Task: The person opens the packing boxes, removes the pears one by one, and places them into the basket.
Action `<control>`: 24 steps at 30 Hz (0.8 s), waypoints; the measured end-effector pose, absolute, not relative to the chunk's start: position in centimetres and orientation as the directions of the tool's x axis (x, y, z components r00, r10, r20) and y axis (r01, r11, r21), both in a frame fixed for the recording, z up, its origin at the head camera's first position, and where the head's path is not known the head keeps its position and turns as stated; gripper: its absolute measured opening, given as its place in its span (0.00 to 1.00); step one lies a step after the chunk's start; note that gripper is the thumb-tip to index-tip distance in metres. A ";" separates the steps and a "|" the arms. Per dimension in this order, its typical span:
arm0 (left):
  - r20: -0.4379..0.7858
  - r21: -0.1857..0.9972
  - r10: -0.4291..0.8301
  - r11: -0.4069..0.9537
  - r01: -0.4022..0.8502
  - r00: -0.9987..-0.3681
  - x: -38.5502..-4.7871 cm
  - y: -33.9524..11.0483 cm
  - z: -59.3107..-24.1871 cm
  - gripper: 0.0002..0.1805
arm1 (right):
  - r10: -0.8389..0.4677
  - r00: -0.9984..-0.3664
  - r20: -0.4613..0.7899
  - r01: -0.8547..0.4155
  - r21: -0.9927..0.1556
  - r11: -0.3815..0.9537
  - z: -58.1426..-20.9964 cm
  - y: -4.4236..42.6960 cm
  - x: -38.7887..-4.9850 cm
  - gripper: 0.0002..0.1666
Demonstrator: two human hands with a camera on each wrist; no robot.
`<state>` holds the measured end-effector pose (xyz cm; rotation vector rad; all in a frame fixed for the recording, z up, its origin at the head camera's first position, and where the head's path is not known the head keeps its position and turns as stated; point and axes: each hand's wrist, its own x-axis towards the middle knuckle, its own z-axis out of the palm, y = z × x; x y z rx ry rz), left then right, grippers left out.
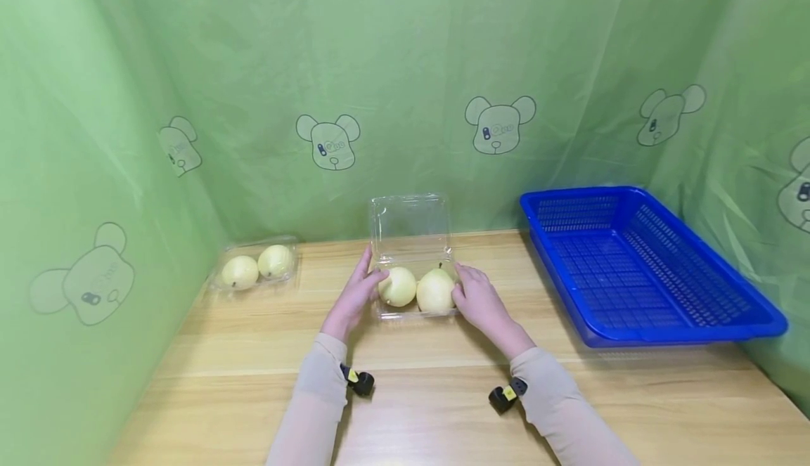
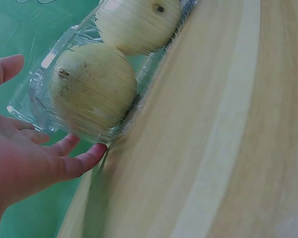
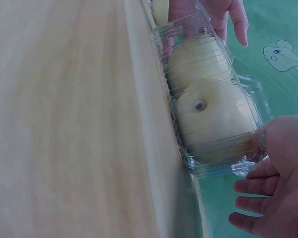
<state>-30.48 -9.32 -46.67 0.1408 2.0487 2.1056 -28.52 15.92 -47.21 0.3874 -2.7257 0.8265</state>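
Note:
Two pale yellow pears, a left pear [image 1: 397, 287] and a right pear [image 1: 435, 292], sit side by side in a clear plastic clamshell box [image 1: 411, 230] with its lid raised at the back. My left hand [image 1: 358, 296] is at the box's left side, fingers extended and thumb apart from them; in the left wrist view those fingers [image 2: 87, 159] lie beside the end wall. On the other side, my right hand [image 1: 486, 303] touches the right end with its thumb near the pear. Its other fingers [image 3: 253, 203] are spread in the right wrist view.
A second clear box [image 1: 256, 244] with two pears stands at the table's back left. To the right is a large blue plastic basket [image 1: 563, 283]. Green curtains [image 1: 405, 65] with bear prints enclose the wooden table [image 1: 418, 396] at the back and sides.

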 end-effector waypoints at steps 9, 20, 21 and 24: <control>-0.070 0.996 0.218 -0.033 -0.080 -0.973 -30.5 -9.3 -46.7 0.47 | -0.178 -0.945 0.273 -0.298 -0.498 0.815 -47.3 16.0 -28.7 0.32; -0.084 0.995 0.220 -0.038 -0.095 -0.972 -30.6 -9.3 -46.9 0.48 | -0.177 -0.945 0.276 -0.297 -0.496 0.816 -47.1 15.9 -28.5 0.32; -0.087 0.994 0.218 -0.040 -0.098 -0.972 -30.6 -9.3 -46.9 0.48 | -0.176 -0.945 0.276 -0.297 -0.495 0.817 -47.1 15.9 -28.5 0.32; -0.092 0.994 0.215 -0.039 -0.103 -0.972 -30.6 -9.3 -46.9 0.48 | -0.177 -0.943 0.282 -0.300 -0.487 0.820 -47.1 15.9 -28.5 0.32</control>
